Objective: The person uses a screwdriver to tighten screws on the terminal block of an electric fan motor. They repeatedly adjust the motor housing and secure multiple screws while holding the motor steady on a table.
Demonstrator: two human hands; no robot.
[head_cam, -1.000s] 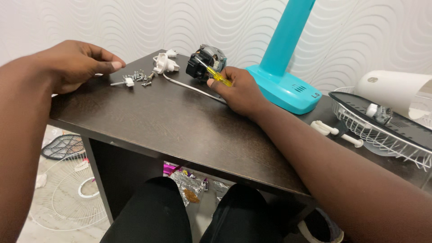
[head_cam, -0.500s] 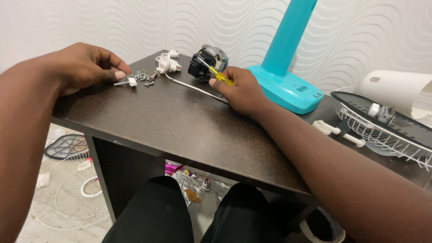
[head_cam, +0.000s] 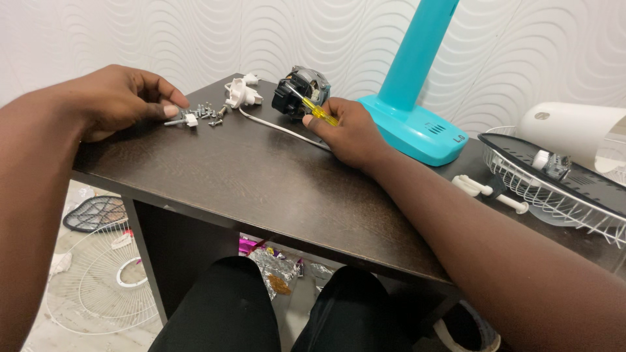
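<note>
dark desk against rippled white wall; wire fan guard on floor.

A room in a home, used for repair. White wavy-patterned wallpaper backs a dark wooden desk. Fan parts lie about: a wire grille on the floor, left.

A slim screwdriver with a clear yellow plastic handle and thin metal shaft lies slanted in the grip of the right hand, its tip pointing up and left into a small black and silver electric motor. The motor sits on the far side of the dark brown desk. To the left, a small white plastic piece with a thin metal pin lies flat at the fingertips of the left hand, just beside a loose scatter of small silver screws.
</note>
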